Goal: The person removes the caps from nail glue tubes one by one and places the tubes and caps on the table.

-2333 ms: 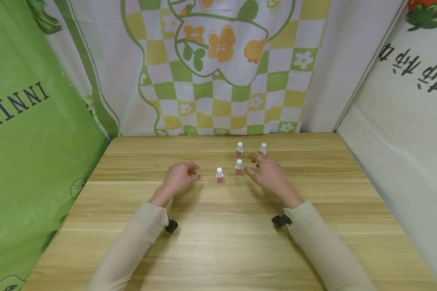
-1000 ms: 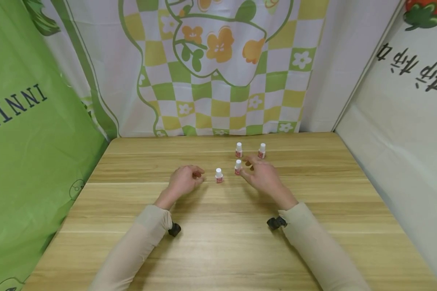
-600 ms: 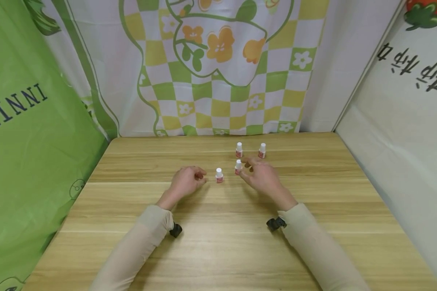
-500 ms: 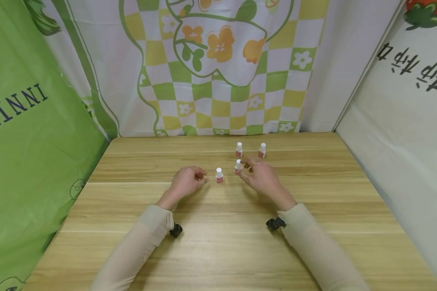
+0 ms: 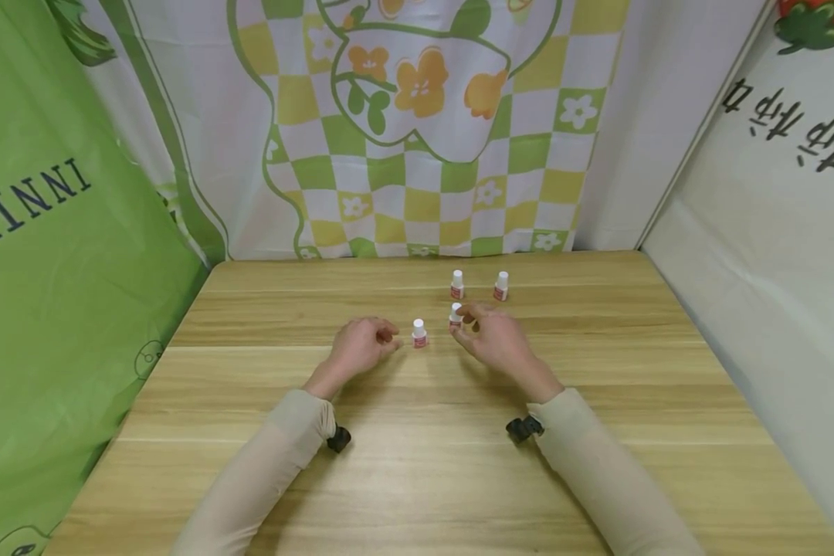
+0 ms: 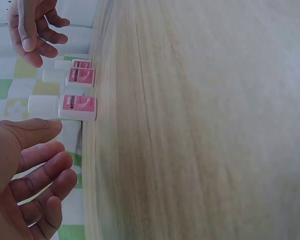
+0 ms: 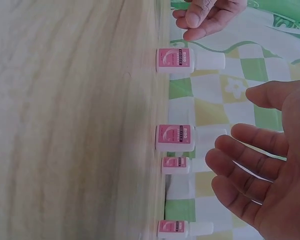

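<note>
Several small white bottles with white caps and pink labels stand upright on the wooden table. The front-left bottle (image 5: 419, 340) is just right of my left hand (image 5: 357, 345), whose thumb and fingertips stop short of it with nothing held. My right hand (image 5: 502, 341) is beside the middle bottle (image 5: 455, 310), partly covering it in the head view. In the right wrist view, the fingers (image 7: 242, 185) are loosely bent and apart, holding nothing. Behind stand a back bottle (image 5: 457, 287) and a back-right bottle (image 5: 502, 288).
The wooden table (image 5: 417, 479) meets a checked, flower-print cloth (image 5: 424, 181) along its far edge. A green cloth (image 5: 76, 309) hangs at the left and a white one (image 5: 757, 255) at the right. Black wrist cameras sit at both cuffs.
My right hand has moved left from near the back-right bottle to the middle bottle. My left hand has moved slightly right, closer to the front-left bottle. The bottles stay in place.
</note>
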### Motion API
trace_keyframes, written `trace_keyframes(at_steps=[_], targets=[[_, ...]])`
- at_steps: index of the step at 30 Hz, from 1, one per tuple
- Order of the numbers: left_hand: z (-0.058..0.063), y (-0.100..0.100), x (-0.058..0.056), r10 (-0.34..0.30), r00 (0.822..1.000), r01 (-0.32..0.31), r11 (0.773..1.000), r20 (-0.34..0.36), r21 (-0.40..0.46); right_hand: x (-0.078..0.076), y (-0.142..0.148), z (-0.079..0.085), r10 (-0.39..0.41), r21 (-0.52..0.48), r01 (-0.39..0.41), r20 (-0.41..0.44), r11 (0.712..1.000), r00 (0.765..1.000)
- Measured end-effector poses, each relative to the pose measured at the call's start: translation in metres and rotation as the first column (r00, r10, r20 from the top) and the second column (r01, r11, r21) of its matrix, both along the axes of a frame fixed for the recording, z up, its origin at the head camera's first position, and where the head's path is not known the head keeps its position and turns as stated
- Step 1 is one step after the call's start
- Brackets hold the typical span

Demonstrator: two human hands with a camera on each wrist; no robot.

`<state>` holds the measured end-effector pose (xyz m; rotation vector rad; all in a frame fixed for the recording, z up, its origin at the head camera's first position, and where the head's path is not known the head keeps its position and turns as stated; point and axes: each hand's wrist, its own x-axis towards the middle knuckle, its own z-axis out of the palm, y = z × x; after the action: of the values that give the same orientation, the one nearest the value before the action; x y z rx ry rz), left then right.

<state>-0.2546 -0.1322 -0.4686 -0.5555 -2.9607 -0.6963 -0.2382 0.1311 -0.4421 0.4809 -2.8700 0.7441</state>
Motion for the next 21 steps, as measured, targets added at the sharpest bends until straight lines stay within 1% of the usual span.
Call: trace_keyframes(at_steps=[14, 21], targets=[[-0.0015, 0.0058, 0.0005, -0.015, 1.000, 0.014, 1.000, -0.013, -0.011, -0.0010, -0.0047, -0.0033, 0.016, -0.016, -0.016, -0.002, 1.000, 1.000], [-0.0035, 0.0084, -0.0019, -0.015, 1.000, 0.015, 1.000, -0.014, -0.019, -0.0022, -0.0065, -0.0045, 0.022, -0.019, -0.022, -0.012, 1.000, 1.000]])
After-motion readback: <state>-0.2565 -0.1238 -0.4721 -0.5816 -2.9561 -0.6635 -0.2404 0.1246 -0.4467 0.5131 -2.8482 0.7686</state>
